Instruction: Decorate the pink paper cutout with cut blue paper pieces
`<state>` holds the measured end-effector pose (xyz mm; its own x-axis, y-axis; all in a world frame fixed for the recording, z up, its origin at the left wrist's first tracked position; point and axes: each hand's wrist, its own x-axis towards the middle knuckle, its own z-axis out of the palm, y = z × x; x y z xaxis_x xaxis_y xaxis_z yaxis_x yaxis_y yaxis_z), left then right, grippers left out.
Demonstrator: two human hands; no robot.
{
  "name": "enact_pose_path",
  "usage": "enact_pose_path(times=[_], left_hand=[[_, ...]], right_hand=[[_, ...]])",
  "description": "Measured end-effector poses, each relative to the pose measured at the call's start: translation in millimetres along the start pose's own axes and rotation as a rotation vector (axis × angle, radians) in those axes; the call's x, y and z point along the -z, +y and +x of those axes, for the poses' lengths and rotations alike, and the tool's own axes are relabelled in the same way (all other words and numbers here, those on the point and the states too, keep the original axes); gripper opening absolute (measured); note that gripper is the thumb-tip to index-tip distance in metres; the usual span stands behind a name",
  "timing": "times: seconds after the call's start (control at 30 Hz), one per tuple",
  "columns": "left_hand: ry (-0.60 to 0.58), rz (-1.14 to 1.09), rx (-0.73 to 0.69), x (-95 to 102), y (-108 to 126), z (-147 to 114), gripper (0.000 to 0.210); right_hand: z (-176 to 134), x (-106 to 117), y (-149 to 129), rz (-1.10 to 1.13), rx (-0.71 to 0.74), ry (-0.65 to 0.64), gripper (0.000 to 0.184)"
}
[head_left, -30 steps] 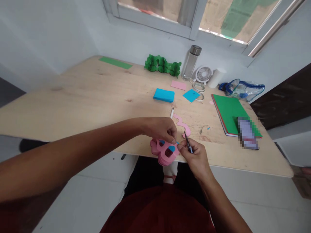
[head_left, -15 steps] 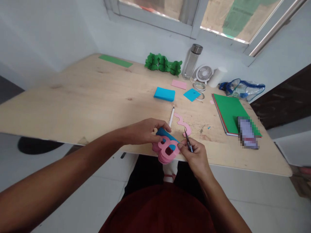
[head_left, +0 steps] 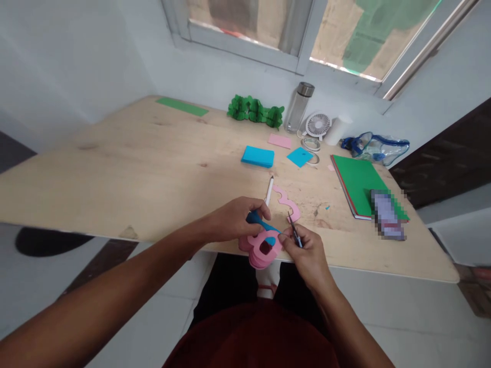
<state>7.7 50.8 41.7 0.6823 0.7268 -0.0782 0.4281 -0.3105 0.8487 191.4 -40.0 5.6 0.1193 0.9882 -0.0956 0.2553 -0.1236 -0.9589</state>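
Over the table's near edge, my left hand (head_left: 238,220) is closed on a stack of pink paper cutouts (head_left: 258,257) with rounded outlines and holes in them. A folded blue paper piece (head_left: 260,220) lies against the pink layers, under my left fingers. My right hand (head_left: 309,251) pinches the right end of these papers between thumb and finger. It also holds a pair of scissors (head_left: 294,233), tips pointing up and away; its handles are mostly hidden by the fingers. Just beyond the hands lie a wavy pink paper strip (head_left: 293,209) and a white pen (head_left: 269,190).
Blue paper sheets (head_left: 258,157), a pink sheet (head_left: 279,141) and tape rolls (head_left: 311,145) lie farther back. Green paper decorations (head_left: 255,111), a bottle (head_left: 298,110) and a small fan (head_left: 318,125) line the wall. A green folder (head_left: 355,179) sits at right under a blurred object.
The view has tilted slightly, so the table sits lower in the picture. Both hands keep their hold; the left fingers now lie a little further over the pink cutouts.
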Motion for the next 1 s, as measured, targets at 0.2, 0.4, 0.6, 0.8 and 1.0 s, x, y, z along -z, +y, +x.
enact_pose_path(times=[0.2,0.4,0.6,0.8,1.0], left_hand=[[-0.121,-0.012,0.009,3.1,1.8,7.5,0.018],[-0.208,0.013,0.012,7.3,5.9,14.2,0.010],[-0.254,0.017,-0.010,7.5,1.5,21.2,0.011],[-0.297,0.061,-0.021,9.0,4.3,24.8,0.012],[-0.285,0.093,-0.038,9.6,8.0,23.6,0.012]], right_hand=[[0.8,-1.3,0.8,-0.044,0.022,-0.001,0.017],[0.9,-1.4,0.6,-0.049,0.028,-0.007,0.017],[1.6,-1.5,-3.1,-0.073,0.030,-0.007,0.015],[0.8,-1.2,-5.9,-0.088,0.049,-0.009,0.015],[-0.2,-0.7,-8.6,-0.127,0.071,0.003,0.016]])
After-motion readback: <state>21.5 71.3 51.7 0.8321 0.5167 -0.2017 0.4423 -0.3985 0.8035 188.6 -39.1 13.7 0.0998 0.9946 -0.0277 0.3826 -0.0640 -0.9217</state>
